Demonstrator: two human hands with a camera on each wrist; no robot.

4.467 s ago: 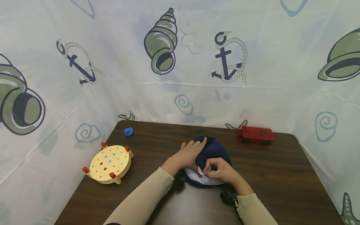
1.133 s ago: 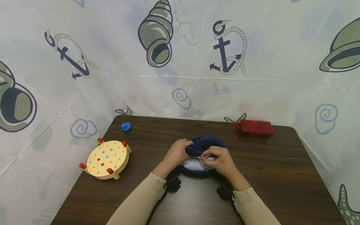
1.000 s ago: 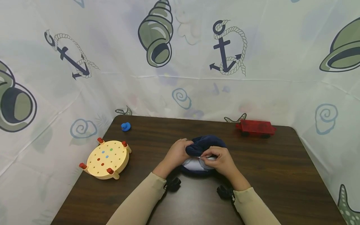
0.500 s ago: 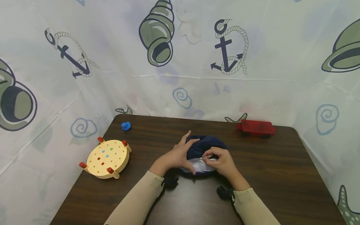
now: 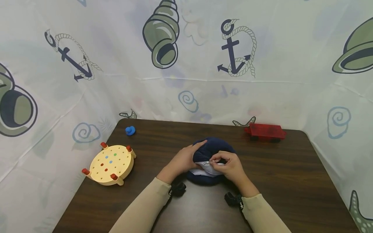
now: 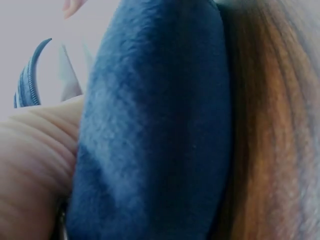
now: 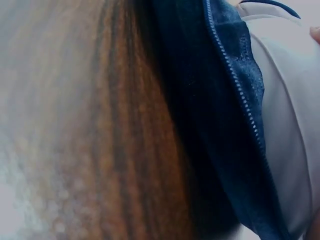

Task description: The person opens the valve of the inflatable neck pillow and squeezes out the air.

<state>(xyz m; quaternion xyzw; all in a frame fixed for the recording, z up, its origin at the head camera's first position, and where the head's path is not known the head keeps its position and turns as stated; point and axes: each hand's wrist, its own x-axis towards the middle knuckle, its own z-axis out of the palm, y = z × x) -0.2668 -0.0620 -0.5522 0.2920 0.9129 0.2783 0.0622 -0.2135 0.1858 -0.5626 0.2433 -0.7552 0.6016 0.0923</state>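
A navy plush cushion (image 5: 217, 145) lies at the middle of the table, its zipped side facing me and gaping. White inner fabric (image 5: 202, 170) shows in the gap. My left hand (image 5: 180, 161) grips the cushion's left side, fingers over the navy cover and thumb at the white fabric. At the upper edge of the opening, the thumb and forefinger of my right hand (image 5: 230, 165) pinch the cushion's edge; fingertips hide what is between them. The right wrist view shows zipper teeth (image 7: 235, 80) along the navy edge, parted from the white inside.
A round cream toy (image 5: 112, 165) with red-tipped pegs or legs and coloured dots sits on the left of the wooden table (image 5: 279, 181). Behind it is a small blue toy (image 5: 130, 130). A red toy wagon (image 5: 266, 132) stands at the back right.
The left hand spread its fingers half a second ago and has drawn them in again on the cushion. The right hand keeps its pinch nearly in place. The cushion's opening has shifted shape.
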